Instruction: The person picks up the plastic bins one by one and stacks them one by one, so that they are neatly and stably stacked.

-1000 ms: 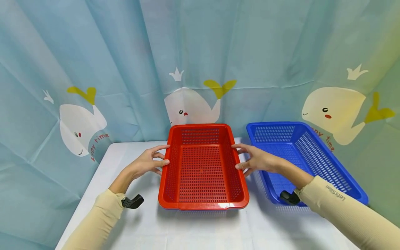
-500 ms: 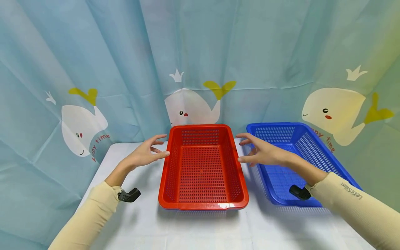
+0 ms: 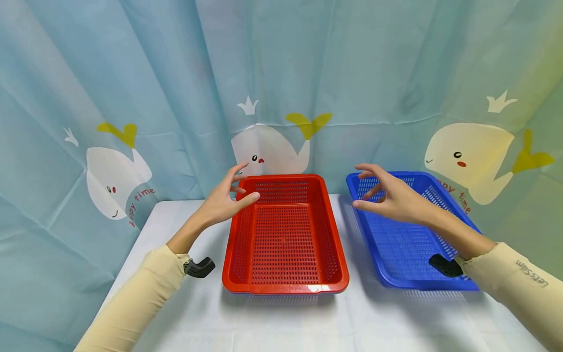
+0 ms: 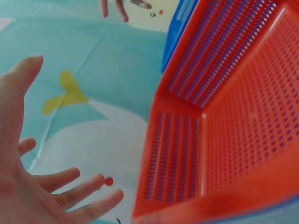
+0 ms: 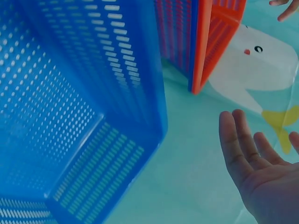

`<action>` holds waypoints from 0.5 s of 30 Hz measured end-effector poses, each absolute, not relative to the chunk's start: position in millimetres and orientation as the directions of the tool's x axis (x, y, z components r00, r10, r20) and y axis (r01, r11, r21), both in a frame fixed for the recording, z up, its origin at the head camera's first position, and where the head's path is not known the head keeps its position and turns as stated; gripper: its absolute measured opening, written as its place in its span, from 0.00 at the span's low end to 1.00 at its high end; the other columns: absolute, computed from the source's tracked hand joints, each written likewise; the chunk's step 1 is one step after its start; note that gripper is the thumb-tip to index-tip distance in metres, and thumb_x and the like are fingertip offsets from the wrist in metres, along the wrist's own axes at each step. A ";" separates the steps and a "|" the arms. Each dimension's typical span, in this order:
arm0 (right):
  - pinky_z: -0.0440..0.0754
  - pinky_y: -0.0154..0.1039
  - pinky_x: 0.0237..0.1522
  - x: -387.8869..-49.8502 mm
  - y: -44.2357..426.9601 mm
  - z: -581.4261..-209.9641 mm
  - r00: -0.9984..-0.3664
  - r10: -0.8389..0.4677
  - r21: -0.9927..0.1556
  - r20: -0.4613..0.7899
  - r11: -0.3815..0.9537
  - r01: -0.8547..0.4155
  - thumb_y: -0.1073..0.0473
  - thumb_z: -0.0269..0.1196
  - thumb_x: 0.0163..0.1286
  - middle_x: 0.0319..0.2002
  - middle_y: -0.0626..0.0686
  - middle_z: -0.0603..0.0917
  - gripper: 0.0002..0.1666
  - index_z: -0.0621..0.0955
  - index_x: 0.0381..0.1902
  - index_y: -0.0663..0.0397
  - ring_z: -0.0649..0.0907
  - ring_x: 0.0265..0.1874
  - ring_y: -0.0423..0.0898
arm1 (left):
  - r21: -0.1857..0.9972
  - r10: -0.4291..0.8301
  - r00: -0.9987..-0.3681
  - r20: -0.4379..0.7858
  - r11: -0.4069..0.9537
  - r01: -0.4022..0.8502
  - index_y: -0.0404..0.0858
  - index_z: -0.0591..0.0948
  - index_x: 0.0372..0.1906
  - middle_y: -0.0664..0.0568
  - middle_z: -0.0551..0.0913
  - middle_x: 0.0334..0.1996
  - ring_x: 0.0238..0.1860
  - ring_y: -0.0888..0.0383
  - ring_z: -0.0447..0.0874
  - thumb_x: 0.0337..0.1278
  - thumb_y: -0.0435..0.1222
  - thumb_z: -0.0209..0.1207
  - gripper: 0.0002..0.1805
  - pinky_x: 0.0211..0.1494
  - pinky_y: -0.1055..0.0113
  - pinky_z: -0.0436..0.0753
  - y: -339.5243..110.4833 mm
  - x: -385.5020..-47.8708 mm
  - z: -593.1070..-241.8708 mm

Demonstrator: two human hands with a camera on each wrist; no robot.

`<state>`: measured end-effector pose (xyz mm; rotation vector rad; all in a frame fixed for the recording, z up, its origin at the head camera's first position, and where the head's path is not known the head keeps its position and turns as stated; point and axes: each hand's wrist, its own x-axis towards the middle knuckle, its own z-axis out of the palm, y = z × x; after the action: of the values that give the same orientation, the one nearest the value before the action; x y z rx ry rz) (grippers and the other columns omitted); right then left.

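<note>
A red plastic basket (image 3: 283, 244) with slotted walls lies in the middle of the table, nested in a blue basket whose edge (image 5: 192, 42) shows beneath its rim. To its right is another blue basket (image 3: 396, 249). My left hand (image 3: 225, 199) hovers over the red basket's far left corner, holding nothing, its fingers spread and slightly bent. Above the left side of the right-hand blue basket, my right hand (image 3: 393, 196) is raised with loose fingers and nothing in them. In both wrist views the hands are apart from the baskets.
The table (image 3: 184, 313) has a white cover. Behind it hangs a light blue curtain (image 3: 374, 73) with printed whales, close to the baskets' far rims. A black wrist mount (image 3: 200, 267) sticks out from the left sleeve, another mount (image 3: 445, 265) from the right.
Both hands have released the red basket's side rims and risen. The left hand has moved up and slightly right, the right hand up and to the right. The baskets have stayed put.
</note>
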<state>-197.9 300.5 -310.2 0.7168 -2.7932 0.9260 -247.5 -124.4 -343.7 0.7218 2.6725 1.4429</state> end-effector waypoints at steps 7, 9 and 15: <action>0.85 0.34 0.34 -191.4 315.9 -305.6 -0.896 -0.340 -0.532 0.285 0.722 -0.442 0.54 0.75 0.65 0.66 0.59 0.75 0.49 0.63 0.78 0.43 0.87 0.44 0.53 | 0.782 0.424 -0.873 0.240 0.448 0.433 0.67 0.55 0.79 0.49 0.70 0.72 0.58 0.48 0.80 0.62 0.59 0.63 0.44 0.47 0.50 0.85 -102.3 -249.1 -341.8; 0.85 0.33 0.34 -189.7 321.4 -305.0 -0.898 -0.334 -0.526 0.287 0.729 -0.439 0.54 0.74 0.66 0.66 0.60 0.74 0.49 0.62 0.78 0.44 0.87 0.44 0.55 | 0.775 0.433 -0.868 0.245 0.450 0.443 0.68 0.54 0.79 0.50 0.70 0.72 0.57 0.50 0.81 0.62 0.60 0.63 0.44 0.48 0.49 0.85 -95.9 -249.1 -341.1; 0.85 0.31 0.35 -186.0 342.0 -302.9 -0.910 -0.285 -0.518 0.300 0.752 -0.407 0.56 0.74 0.66 0.66 0.60 0.74 0.48 0.62 0.78 0.43 0.86 0.44 0.57 | 0.788 0.435 -0.868 0.241 0.435 0.436 0.68 0.55 0.79 0.53 0.69 0.72 0.56 0.54 0.82 0.61 0.62 0.62 0.45 0.56 0.48 0.82 -68.3 -246.1 -335.4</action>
<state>-186.0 342.0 -302.9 0.5489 -2.7483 0.8822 -246.1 -68.3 -335.4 0.8081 2.6626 1.4624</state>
